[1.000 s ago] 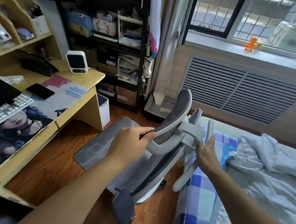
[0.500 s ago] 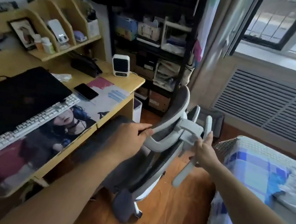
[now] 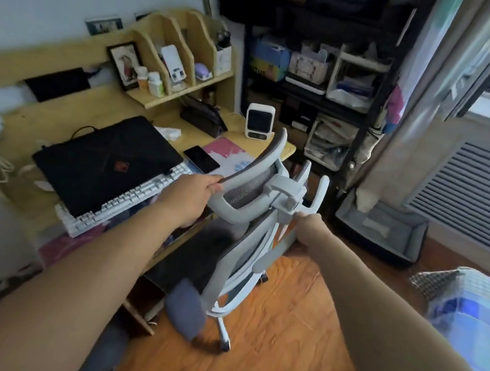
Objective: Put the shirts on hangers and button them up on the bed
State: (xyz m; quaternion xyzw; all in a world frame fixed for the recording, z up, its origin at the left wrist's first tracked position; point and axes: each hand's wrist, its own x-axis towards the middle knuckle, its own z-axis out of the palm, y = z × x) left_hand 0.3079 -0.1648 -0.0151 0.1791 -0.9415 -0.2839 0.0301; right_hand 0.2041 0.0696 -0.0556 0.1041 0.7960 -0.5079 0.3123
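Observation:
Both my hands hold a grey mesh office chair [image 3: 247,249] with a pale frame, its seat tucked partly under the desk. My left hand [image 3: 190,191] grips the left rim of the chair's headrest [image 3: 250,186]. My right hand [image 3: 307,226] is closed on the pale frame at the chair's back, just below the headrest bracket. A corner of the bed [image 3: 478,318] with a blue checked sheet shows at the right edge. No shirts or hangers are in sight.
A wooden desk [image 3: 56,122] at left carries a black laptop [image 3: 107,161], white keyboard [image 3: 126,202], phone [image 3: 201,159] and small white heater [image 3: 258,122]. Behind stands a dark shelf unit [image 3: 317,78] full of boxes. A grey tray [image 3: 380,227] lies below the radiator grille [image 3: 478,191]. Wooden floor shows in front.
The chair has moved left, away from the bed and in toward the desk, with both hands still on it. My view has swung left, so the bed and its crumpled fabric have mostly left the frame.

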